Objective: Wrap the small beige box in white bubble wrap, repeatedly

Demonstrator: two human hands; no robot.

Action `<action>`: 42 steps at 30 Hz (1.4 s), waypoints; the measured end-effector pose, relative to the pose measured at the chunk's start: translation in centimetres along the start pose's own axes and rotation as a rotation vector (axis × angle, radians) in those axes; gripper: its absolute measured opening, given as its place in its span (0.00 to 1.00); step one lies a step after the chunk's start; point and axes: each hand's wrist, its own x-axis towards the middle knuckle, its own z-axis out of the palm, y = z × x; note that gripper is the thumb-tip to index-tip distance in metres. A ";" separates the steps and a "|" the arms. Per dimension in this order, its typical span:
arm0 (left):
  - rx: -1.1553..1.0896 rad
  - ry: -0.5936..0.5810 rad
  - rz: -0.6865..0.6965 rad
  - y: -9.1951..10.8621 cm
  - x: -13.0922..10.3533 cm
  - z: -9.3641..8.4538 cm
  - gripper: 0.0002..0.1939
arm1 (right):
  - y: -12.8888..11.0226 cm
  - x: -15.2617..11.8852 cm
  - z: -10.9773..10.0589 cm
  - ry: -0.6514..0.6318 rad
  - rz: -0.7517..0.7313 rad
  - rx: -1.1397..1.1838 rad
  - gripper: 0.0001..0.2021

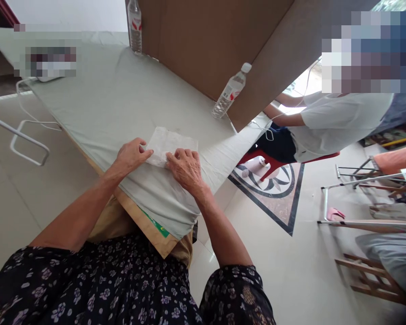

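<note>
A thin white sheet, looking like a folded tissue, lies on the pale green cloth near the table's front corner. At its left edge is my left hand, with fingers curled and the thumb on the sheet. My right hand rests on the lower right part, its fingers bent and thumb pressed to the near edge. Both hands grip the sheet along its near side. What lies under the fingertips is hidden.
The cloth covers a table with a cardboard edge at the front. A large cardboard panel stands across it, beside an upright plastic bottle and a tilted-looking bottle. Beyond the panel sits a person in a white shirt.
</note>
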 end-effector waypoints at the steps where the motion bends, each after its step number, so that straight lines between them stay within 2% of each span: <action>1: 0.026 -0.010 -0.019 -0.1 0.0 -0.2 0.28 | 0.0 0.0 -0.1 -0.006 -0.012 -0.008 0.12; 5: 0.124 -0.043 -0.048 0.2 0.4 -0.8 0.35 | 0.1 0.3 -0.6 -0.029 -0.055 -0.038 0.14; 8: 0.112 -0.063 -0.072 1.0 0.9 -0.8 0.32 | 0.1 0.6 -0.8 -0.054 -0.077 -0.054 0.16; 12: -0.181 -0.160 -0.138 1.6 0.8 -0.3 0.17 | 0.3 1.0 -0.9 -0.070 -0.102 -0.045 0.14; 15: -0.445 -0.130 -0.153 1.9 0.4 0.3 0.06 | 0.4 1.2 -0.9 -0.071 -0.108 -0.032 0.13; 20: -0.617 -0.068 -0.060 3.6 0.1 1.3 0.05 | 0.0 1.3 -1.2 -0.066 -0.063 0.014 0.16; 24: -0.579 -0.099 0.007 5.2 -0.1 1.7 0.05 | 0.1 1.0 -1.5 -0.045 -0.020 0.110 0.25; 29: -0.419 -0.258 0.189 5.7 -0.4 1.4 0.09 | 0.8 0.4 -1.5 -0.041 0.034 0.276 0.25; 33: -0.128 -0.198 0.412 5.5 -0.6 1.5 0.13 | 1.4 -0.7 -1.3 0.014 0.063 0.424 0.22; 35: 0.013 -0.147 0.488 5.4 -0.7 1.9 0.14 | 1.9 -1.9 -0.9 0.135 0.154 0.484 0.19; 37: 0.079 -0.097 0.523 5.3 -0.8 2.3 0.16 | 2.7 -3.5 -0.4 0.273 0.342 0.527 0.17; 38: 0.085 -0.075 0.532 5.1 -0.9 2.5 0.17 | 3.1 -4.3 -0.1 0.302 0.452 0.557 0.17; 40: 0.072 -0.057 0.557 4.8 -1.0 2.9 0.16 | 3.9 -5.6 0.4 0.240 0.639 0.658 0.21; 42: 0.063 -0.063 0.591 4.6 -1.2 3.2 0.14 | 4.5 -6.2 0.9 0.108 0.759 0.761 0.27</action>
